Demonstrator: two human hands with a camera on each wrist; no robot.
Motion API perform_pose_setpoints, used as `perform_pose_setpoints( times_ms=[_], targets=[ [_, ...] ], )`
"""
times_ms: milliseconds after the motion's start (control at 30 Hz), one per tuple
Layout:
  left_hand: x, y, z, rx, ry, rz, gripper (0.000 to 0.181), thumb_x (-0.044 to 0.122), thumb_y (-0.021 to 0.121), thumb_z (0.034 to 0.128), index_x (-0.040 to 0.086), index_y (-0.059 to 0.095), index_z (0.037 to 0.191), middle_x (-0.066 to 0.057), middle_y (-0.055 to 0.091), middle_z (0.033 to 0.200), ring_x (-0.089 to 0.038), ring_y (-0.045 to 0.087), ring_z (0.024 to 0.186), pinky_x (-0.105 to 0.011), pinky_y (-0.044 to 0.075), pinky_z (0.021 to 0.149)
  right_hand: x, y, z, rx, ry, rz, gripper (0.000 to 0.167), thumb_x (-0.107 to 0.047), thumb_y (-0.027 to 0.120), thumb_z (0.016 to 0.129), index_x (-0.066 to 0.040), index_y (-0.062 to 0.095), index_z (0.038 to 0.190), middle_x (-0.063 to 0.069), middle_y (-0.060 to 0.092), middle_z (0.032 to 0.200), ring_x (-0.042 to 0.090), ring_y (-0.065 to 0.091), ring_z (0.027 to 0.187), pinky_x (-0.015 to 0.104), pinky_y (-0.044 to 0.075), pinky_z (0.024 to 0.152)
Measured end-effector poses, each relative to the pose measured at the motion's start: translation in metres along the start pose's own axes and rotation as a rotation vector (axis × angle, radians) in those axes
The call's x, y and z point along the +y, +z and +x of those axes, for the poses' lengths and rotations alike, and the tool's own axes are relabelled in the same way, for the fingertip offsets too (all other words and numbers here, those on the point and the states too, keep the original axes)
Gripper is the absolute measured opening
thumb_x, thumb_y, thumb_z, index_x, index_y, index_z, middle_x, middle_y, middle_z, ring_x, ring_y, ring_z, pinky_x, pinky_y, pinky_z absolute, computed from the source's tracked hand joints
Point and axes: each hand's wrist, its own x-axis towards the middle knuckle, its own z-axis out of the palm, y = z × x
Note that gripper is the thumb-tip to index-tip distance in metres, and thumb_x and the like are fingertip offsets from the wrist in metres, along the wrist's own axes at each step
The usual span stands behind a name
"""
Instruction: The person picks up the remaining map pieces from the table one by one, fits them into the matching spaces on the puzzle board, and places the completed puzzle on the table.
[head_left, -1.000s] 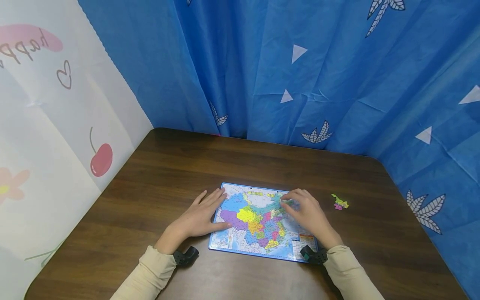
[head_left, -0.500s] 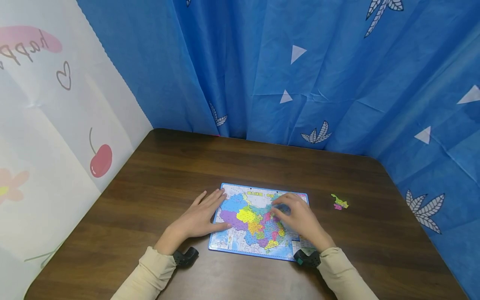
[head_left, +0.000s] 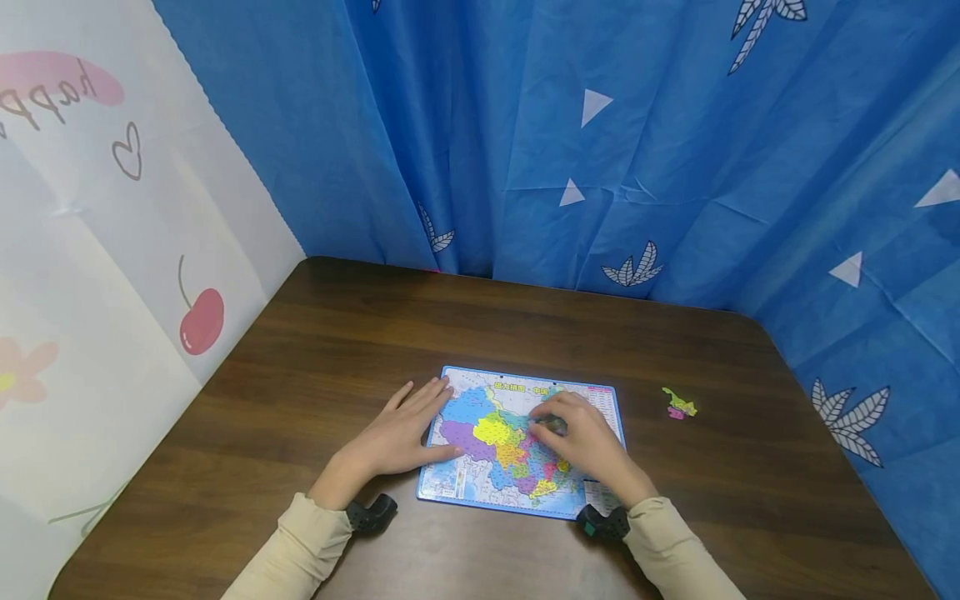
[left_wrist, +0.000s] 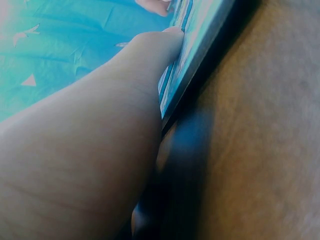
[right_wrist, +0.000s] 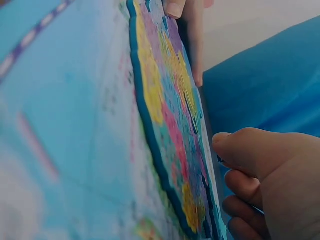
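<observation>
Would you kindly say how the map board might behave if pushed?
The map board would probably slide rather than tip, since it lies flat on the table. Its straight edges suggest stiffness; the left hand resting on it might resist.

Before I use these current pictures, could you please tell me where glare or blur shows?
Head view: pale sheen on the near part of the table; left wrist view: table blurred; right wrist view: map board soft nearest the lens, its coloured pieces clearer.

Over the map board [head_left: 480, 490], the right hand [head_left: 591, 442] partly hid its pinched piece [head_left: 555, 425]. The board's tiny print [head_left: 603, 403] was unreadable.
</observation>
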Motion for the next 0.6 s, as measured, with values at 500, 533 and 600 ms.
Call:
perform_pose_setpoints(
  times_ms=[500,533,600],
  targets=[
    [-0.0002,-0.0002,0.0001,-0.002,0.003,-0.003,0.098,0.073,0.058,0.0905,0.014,0.03,0.164,-0.004,0.017,0.173,-0.023,0.013,0.161,-0.054,0.004,0.129,-0.0062,0.0082,0.0031,-0.013,-0.032,-0.01,0.017,-0.029,0.086,0.086,-0.025,0.08,0.101,-0.015,0.07,0.099,0.005,0.058,0.091,0.031,0.056,0.082],
    [-0.0001,-0.0002,0.0002,-0.001,0.003,-0.004,0.098,0.073,0.058,0.0904,0.014,0.03,0.164,-0.004,0.017,0.173,-0.023,0.013,0.161,-0.054,0.004,0.129,-0.0067,0.008,0.003,-0.016,-0.034,-0.011,0.017,-0.029,0.086,0.086,-0.025,0.081,0.101,-0.015,0.07,0.098,0.005,0.057,0.09,0.03,0.056,0.08],
    [-0.0002,-0.0002,0.0003,0.001,0.004,-0.003,0.098,0.073,0.058,0.0904,0.014,0.03,0.163,-0.004,0.018,0.173,-0.023,0.013,0.161,-0.054,0.005,0.129,-0.0075,0.0078,0.0032,-0.021,-0.04,-0.016,0.017,-0.028,0.086,0.086,-0.024,0.081,0.101,-0.014,0.07,0.096,0.006,0.055,0.087,0.028,0.054,0.077]
  ],
)
